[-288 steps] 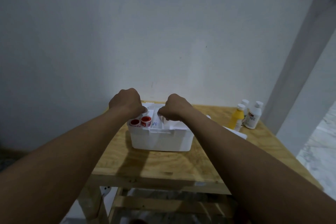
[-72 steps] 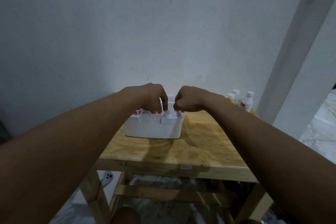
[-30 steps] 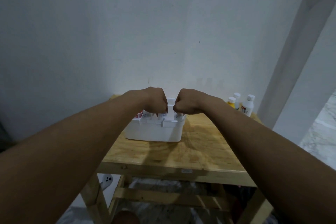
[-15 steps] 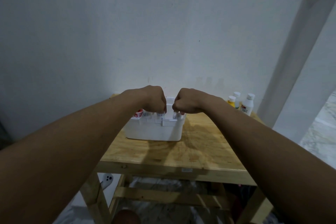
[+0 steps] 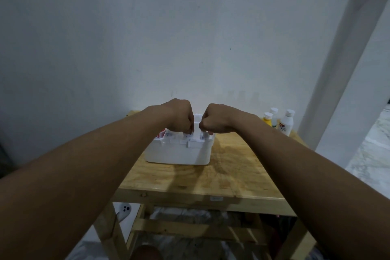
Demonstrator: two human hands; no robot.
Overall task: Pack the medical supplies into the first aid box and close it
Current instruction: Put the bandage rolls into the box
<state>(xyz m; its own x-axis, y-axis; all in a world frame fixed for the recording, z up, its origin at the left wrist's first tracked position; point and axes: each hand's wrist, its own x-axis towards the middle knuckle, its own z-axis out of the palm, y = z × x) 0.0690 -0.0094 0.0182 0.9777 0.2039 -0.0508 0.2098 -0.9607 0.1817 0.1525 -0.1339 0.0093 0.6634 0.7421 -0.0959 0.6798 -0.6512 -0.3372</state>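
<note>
First aid box point(image 5: 179, 152) sat open on the wooden table point(image 5: 232, 177), with both hands at its rim, barely shifted from half a second before. Left hand point(image 5: 181, 117) and right hand point(image 5: 215, 120) were curled, fingertips pinching small white items inside; three bottles point(image 5: 278, 121) remained unpacked.

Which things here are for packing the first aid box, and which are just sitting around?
For the job:
- white first aid box, open on top
- left hand and right hand, both fisted over its inner part
- three bottles at the table's far right, not yet packed

Just there:
- wooden table
- power strip underneath
- wall
</note>
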